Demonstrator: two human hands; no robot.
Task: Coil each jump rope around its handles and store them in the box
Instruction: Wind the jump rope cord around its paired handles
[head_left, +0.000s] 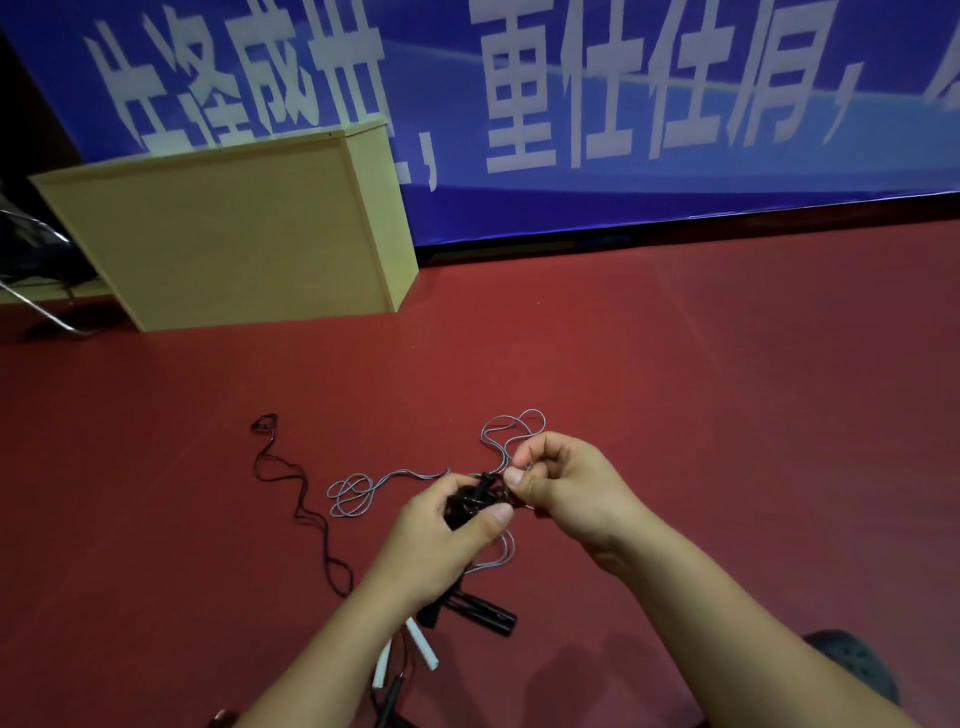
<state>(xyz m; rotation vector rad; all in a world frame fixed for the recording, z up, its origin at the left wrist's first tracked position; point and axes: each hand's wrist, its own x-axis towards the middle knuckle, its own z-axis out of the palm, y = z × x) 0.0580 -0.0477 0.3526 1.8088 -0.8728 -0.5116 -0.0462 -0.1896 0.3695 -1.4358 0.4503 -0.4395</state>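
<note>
On the blue banner (623, 104) ahead I read large white Chinese characters, among them 重任在肩; the ones further left are too smeared for me to make out. Below it, my left hand (441, 540) curls its fingers and thumb round a dark bundle of cord and handle (470, 501), held above the red floor (675, 364). My right hand (566, 488) sits just beside it, fingers pinching the grey rope (511, 431) where it meets the bundle; the grey loops spill out onto the floor to either side. A black rope (296, 499) trails away to the left. Black handles (483, 613) and white handles (421, 644) lie under my left wrist. The pale wooden box (234, 234) stands well apart, by the banner.
</note>
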